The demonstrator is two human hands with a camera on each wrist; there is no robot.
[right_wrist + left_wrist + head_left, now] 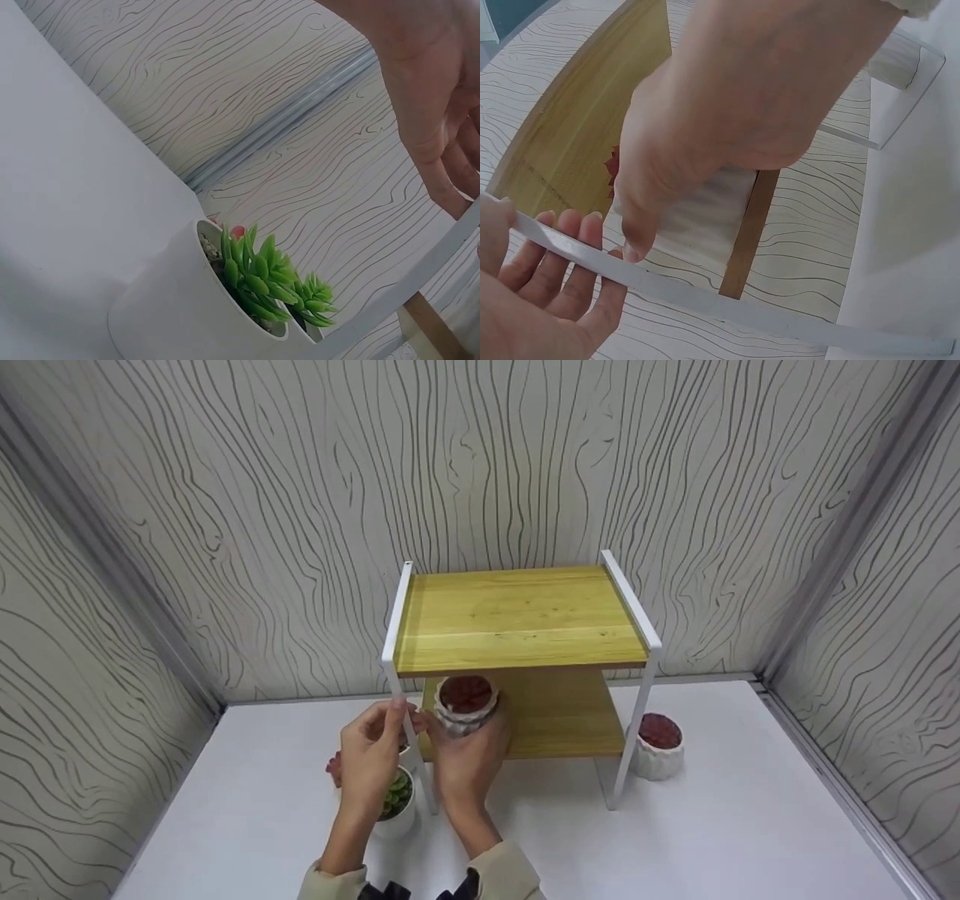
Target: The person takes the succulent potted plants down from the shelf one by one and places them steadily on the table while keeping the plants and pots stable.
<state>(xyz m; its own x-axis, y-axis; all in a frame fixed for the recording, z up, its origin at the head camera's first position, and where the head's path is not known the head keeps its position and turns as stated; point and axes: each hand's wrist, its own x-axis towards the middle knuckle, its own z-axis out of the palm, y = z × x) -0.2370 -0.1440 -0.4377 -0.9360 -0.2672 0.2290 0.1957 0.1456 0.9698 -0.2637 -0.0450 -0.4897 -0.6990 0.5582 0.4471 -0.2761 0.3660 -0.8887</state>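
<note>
A two-tier rack with wooden shelves and a white frame stands on the table. My right hand [471, 754] holds a white ribbed pot [465, 721] with a dark red succulent at the left end of the lower shelf [566, 716]. In the left wrist view, the right hand's fingers lie over the white pot [701, 217]. My left hand [373, 750] grips the rack's left front leg [675, 289], thumb on one side and fingers on the other. The right wrist view shows the left hand [442, 112] on that leg, but not the right hand.
A white pot with a green succulent [397, 795] stands by the rack's left front leg; a second green plant [313, 300] shows behind it. A reddish plant [334, 769] is partly hidden by the left hand. Right of the rack sits another ribbed pot [658, 760] with a red succulent.
</note>
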